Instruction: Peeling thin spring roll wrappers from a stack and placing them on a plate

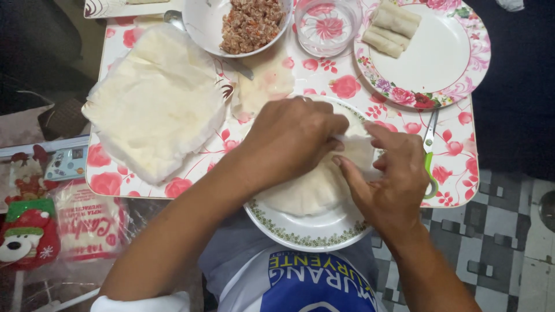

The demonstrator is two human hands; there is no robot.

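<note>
I'm pinching the wrapper edge with both my left hand and right hand, fingers curled, folding snugly over whatever lies beneath my fingers

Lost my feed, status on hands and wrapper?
Both hands: left hand and right hand pinching the wrapper on green-rimmed plate. Scissors beside right hand, apart.

The left hand covered most of the roll on the wrapper, so its filling could not be seen. Beyond the hands, the top edge cut off the filling bowl, and the right hand hid the scissors' handle.
</note>
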